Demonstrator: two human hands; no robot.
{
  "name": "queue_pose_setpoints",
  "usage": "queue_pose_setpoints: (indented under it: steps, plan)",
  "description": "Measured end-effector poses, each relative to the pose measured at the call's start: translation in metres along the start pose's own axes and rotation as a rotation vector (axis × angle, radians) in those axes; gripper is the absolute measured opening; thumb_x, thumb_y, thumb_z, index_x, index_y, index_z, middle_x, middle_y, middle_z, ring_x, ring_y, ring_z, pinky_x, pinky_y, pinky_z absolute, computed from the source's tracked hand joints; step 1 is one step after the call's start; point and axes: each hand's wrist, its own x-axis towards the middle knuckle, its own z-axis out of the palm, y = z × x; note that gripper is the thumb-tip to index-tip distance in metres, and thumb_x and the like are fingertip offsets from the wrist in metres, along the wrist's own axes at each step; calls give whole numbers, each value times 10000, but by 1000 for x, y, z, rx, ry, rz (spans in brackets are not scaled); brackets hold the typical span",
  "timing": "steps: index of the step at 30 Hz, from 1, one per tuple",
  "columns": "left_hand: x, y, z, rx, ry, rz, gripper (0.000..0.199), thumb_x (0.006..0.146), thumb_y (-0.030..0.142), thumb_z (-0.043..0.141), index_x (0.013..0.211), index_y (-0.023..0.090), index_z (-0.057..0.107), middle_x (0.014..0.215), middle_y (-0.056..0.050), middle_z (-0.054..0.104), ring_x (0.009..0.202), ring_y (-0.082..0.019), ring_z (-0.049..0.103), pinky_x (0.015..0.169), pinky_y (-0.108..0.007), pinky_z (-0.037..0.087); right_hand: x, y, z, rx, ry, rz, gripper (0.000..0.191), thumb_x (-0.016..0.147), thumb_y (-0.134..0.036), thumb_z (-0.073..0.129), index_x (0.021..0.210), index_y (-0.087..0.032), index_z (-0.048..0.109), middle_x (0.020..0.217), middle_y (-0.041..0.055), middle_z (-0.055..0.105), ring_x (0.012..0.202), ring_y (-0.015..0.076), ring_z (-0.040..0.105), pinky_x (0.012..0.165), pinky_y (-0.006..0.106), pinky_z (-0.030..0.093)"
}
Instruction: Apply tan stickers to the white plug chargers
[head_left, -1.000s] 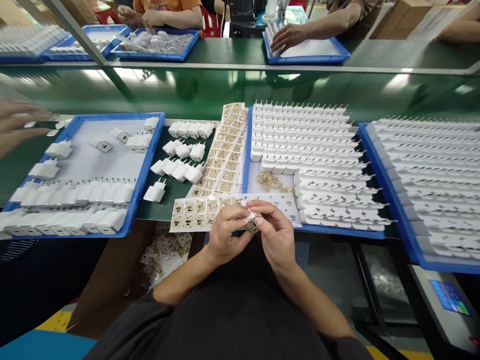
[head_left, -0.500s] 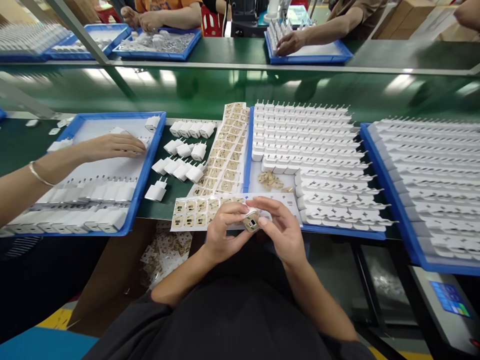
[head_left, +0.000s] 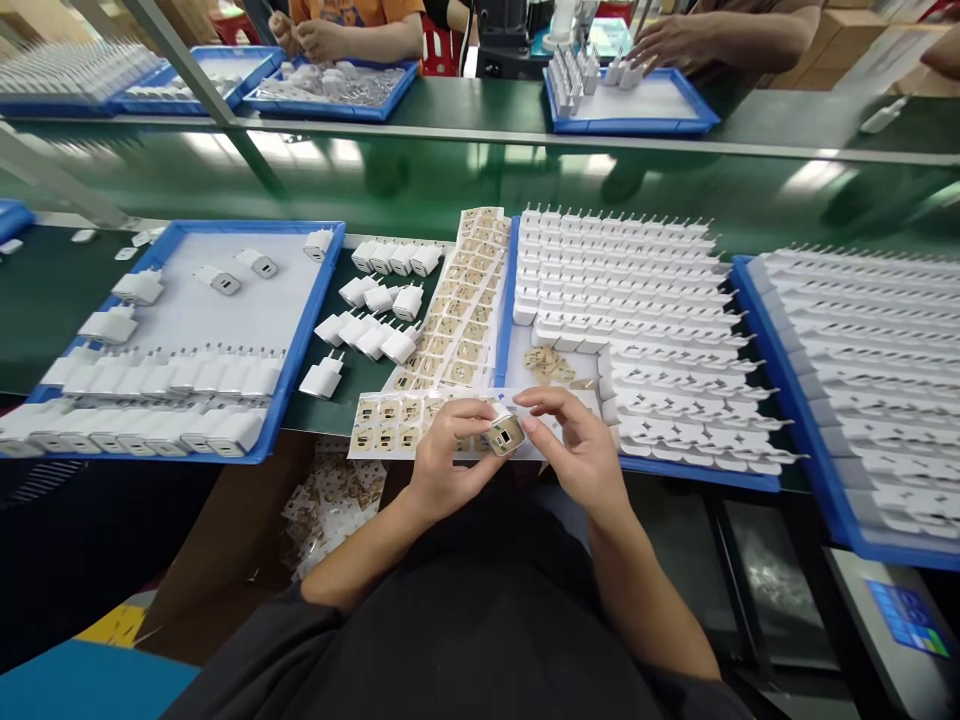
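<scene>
A white plug adapter (head_left: 505, 435) sits just off centre toward five o'clock, its tan face turned to the camera. The left hand (head_left: 454, 445) has its grip clamped on it; the right hand (head_left: 581, 445) has thumb and forefinger apart just beside it. The shell looks light, stiff and rather slippery; its sides probably offer the best hold. No brand is legible; the screen (head_left: 906, 615) at four o'clock is too blurred to read.

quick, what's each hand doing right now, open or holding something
Left hand: closed, holding a white charger with a tan-covered face.
Right hand: partly open beside the charger; whether its thumb touches cannot be told.
</scene>
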Motion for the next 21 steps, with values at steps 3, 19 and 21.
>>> queue_pose_setpoints:
  steps: [3, 19, 21]
  plan:
    - [2, 1, 0, 80, -5, 123, 401, 816, 79, 755, 1129, 220, 547, 1049, -69, 677, 998, -195, 691, 860, -371, 607, 1, 3, 9, 245, -66, 122, 87, 925, -251, 657, 984, -280, 714, 1055, 23, 698, 1057, 205, 653, 947, 367, 503]
    - [0, 1, 2, 171, 36, 244, 389, 827, 79, 748, 1138, 217, 560, 1031, -67, 711, 1002, -203, 715, 859, -383, 637, -2, 10, 25, 478, 65, 223, 48, 814, -279, 711, 827, -246, 744, 976, 43, 728, 988, 209, 685, 871, 355, 567]
    - [0, 1, 2, 166, 24, 244, 385, 831, 83, 746, 1135, 225, 558, 1030, -61, 713, 1000, -200, 715, 860, -383, 635, -2, 10, 25, 483, 76, 219, 36, 806, -275, 723, 809, -244, 742, 953, 38, 729, 962, 206, 689, 849, 344, 570]
